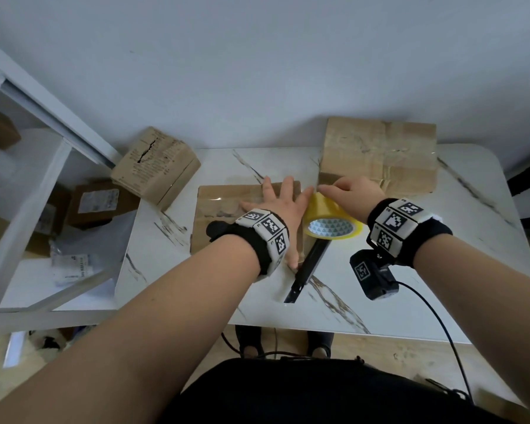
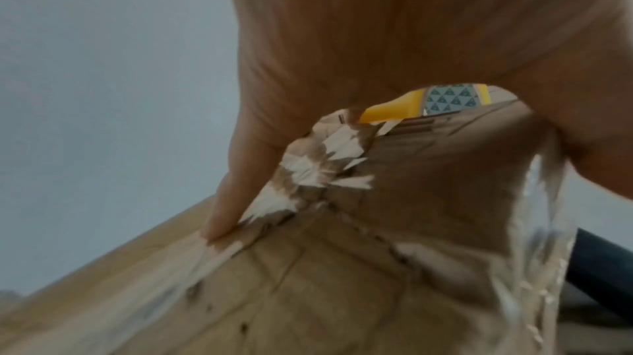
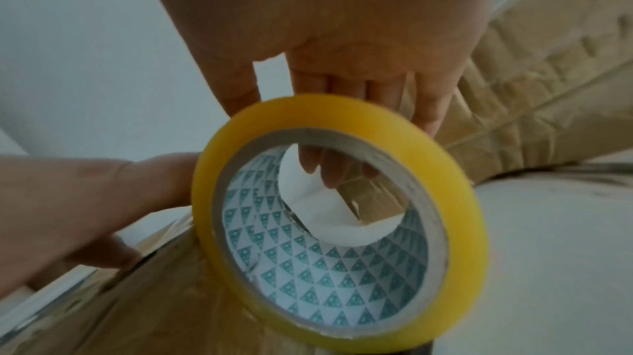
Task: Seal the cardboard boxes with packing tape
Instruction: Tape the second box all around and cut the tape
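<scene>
Mid-seal, the left hand (image 1: 280, 206) presses flat on the box (image 1: 224, 206) while the right hand (image 1: 351, 195) grips the tape roll (image 1: 331, 220), apparently needing cutting next.

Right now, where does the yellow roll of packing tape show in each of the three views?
Head: yellow roll of packing tape right of centre, under the right hand, beside the flat cardboard box.
Left wrist: a yellow sliver upper centre, past the palm.
Right wrist: fills the centre, fingers over its top.
Shared landmark: the triangle-patterned core.
</scene>
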Demonstrator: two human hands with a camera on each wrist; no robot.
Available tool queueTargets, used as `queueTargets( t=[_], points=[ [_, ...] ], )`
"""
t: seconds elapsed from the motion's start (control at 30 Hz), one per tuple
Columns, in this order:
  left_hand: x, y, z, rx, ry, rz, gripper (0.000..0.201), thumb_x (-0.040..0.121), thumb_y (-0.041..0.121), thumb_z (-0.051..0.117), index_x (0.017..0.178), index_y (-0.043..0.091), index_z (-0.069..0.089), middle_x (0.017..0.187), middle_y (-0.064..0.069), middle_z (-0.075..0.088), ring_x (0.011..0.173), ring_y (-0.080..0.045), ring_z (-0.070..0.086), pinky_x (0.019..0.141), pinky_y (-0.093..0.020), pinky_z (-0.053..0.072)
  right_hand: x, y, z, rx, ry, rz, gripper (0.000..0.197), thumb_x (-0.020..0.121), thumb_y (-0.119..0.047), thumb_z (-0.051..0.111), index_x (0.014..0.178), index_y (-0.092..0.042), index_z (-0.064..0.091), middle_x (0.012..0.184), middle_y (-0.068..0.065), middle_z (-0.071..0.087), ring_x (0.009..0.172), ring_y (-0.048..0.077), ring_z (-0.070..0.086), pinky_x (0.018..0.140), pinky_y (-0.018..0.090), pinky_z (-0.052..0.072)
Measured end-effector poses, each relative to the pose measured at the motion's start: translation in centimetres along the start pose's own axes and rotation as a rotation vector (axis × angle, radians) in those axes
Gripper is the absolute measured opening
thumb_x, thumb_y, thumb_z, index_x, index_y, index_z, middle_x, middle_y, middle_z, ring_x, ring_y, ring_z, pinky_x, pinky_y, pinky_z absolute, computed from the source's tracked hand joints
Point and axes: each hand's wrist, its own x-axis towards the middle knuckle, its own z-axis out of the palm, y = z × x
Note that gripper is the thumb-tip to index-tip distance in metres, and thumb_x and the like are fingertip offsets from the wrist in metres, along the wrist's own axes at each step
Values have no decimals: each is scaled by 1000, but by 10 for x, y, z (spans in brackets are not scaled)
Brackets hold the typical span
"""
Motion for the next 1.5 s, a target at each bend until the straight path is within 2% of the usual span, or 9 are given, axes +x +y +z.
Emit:
queueTargets(
  t=[0.17,0.27,0.4,0.5,0.6,0.87,1.07,1.4,1.5],
  points=[
    [-8,-16,-5,-14,156,22,127,47,54,85,144,28,7,143,-3,3,133,-37,11,90,-65,43,-1,-3,-11,137,1,0,30,90,-42,55,79,-15,61,65,-2,50,70,18,51,53,24,34],
    [-20,-37,-15,-162,312,66,129,45,59,84,144,25,8,143,-4,5,133,-34,13,105,-51,37,2,-30,-29,324,124,-98,34,84,-38,65,60,-16,53,55,-4,42,56,11,42,52,24,33],
    [-36,-68,-24,-369,520,66,135,42,58,84,146,23,5,146,-7,5,136,-33,14,115,-42,26,4,-79,-56,527,185,-161,36,80,-44,68,61,-19,50,59,-5,44,56,7,43,50,14,35],
    [-43,-88,-18,-505,574,54,137,42,58,84,148,24,3,146,-4,3,138,-27,13,117,-40,23,6,-104,-58,616,127,-164,37,83,-45,64,72,-10,59,71,0,53,69,14,52,61,23,40],
    [-50,-107,-11,-539,578,66,134,47,55,85,148,21,4,148,-1,1,140,-22,9,117,-32,16,9,-128,-51,490,122,-197,54,81,-49,64,83,5,61,73,6,49,73,17,49,61,26,37],
    [-66,-168,19,-577,592,65,132,49,54,85,147,25,2,151,2,-1,138,-22,20,110,-25,16,14,-155,-47,-237,100,-171,58,73,-61,65,55,-10,44,56,4,39,60,21,44,54,31,31],
    [-71,-196,38,-589,571,93,139,47,57,85,147,26,-6,153,4,-7,140,-22,17,112,-28,17,16,-147,-19,-225,-49,-62,60,72,-60,67,84,0,66,75,7,55,69,21,54,64,29,40],
    [-73,-228,58,-567,514,50,139,39,82,65,144,37,-13,157,3,-6,141,-24,22,114,-45,29,21,-175,23,-234,-100,-45,64,75,-61,64,113,-10,59,105,5,58,97,20,53,78,29,40],
    [-77,-227,56,-510,485,33,142,49,75,71,145,31,-24,158,4,-13,146,-17,5,118,-41,19,23,-174,28,-233,-117,-38,75,78,-60,62,123,0,56,120,13,60,110,26,56,89,33,44]
  ],
)
